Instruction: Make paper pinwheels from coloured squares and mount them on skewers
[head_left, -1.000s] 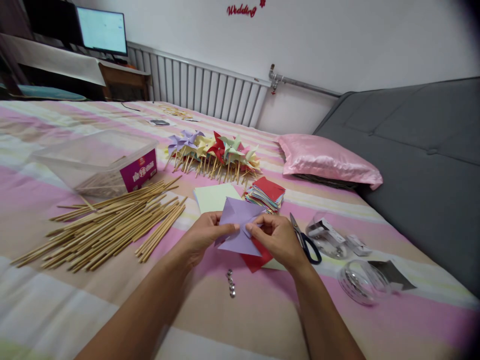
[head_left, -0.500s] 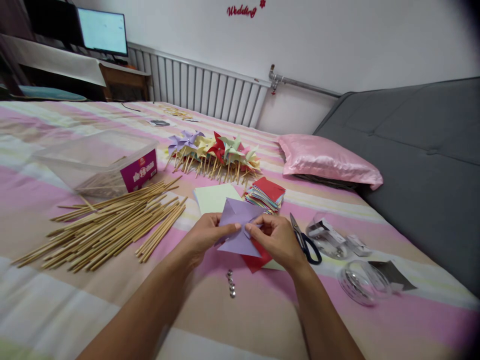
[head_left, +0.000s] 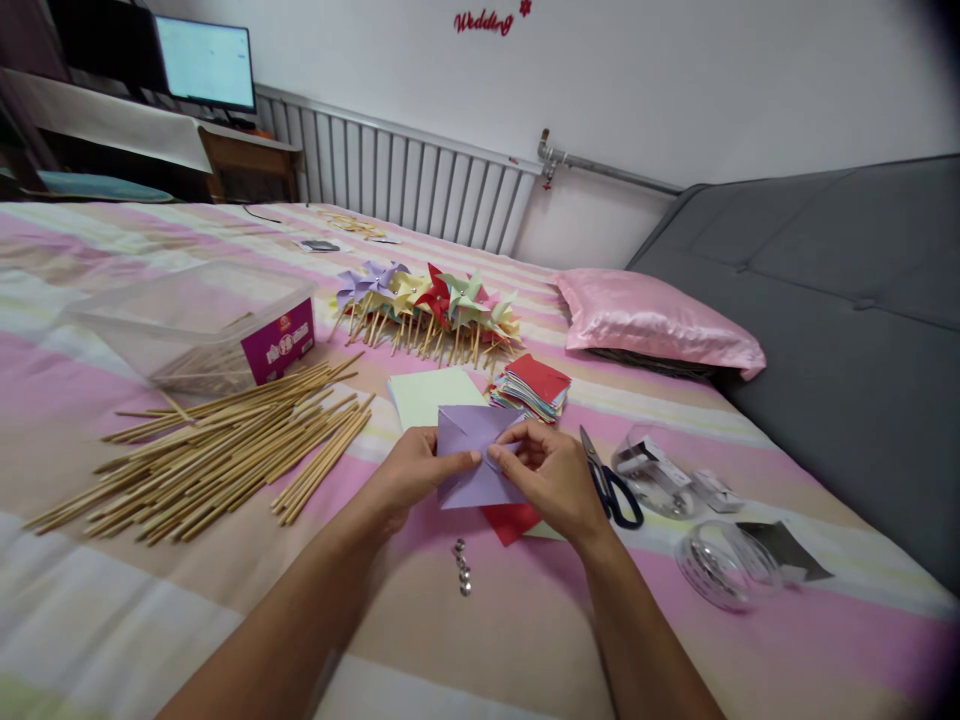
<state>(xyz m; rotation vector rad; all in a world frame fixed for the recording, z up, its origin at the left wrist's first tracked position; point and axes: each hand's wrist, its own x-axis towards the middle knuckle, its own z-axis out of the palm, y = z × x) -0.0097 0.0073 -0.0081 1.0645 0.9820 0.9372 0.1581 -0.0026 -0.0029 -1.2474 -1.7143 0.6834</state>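
Both my hands hold a square of purple paper [head_left: 469,490] above the bed. My left hand [head_left: 411,468] grips its left side, thumb on top. At the paper's centre and right side, my right hand [head_left: 551,470] pinches with thumb and fingers. Slits seem to run in from its corners. Beneath the paper lie a red paper piece [head_left: 511,522] and a light green edge. Several small silver studs [head_left: 463,568] rest in a row nearer me. Behind the paper are a pale green paper stack [head_left: 427,393] and a pile of coloured squares [head_left: 534,385].
Wooden sticks [head_left: 225,450] lie at left beside a clear plastic box [head_left: 187,300]. Finished paper pinwheels [head_left: 427,300] lie farther back. Scissors [head_left: 611,485], a clear container [head_left: 656,475] and a round clear lid [head_left: 724,565] are at right. A pink pillow [head_left: 660,320] rests by the grey headboard [head_left: 840,260].
The purple paper has gone from tilted, with its lower and upper corners spread, to a flatter, squarer outline. Both hands stay nearly in place around it.
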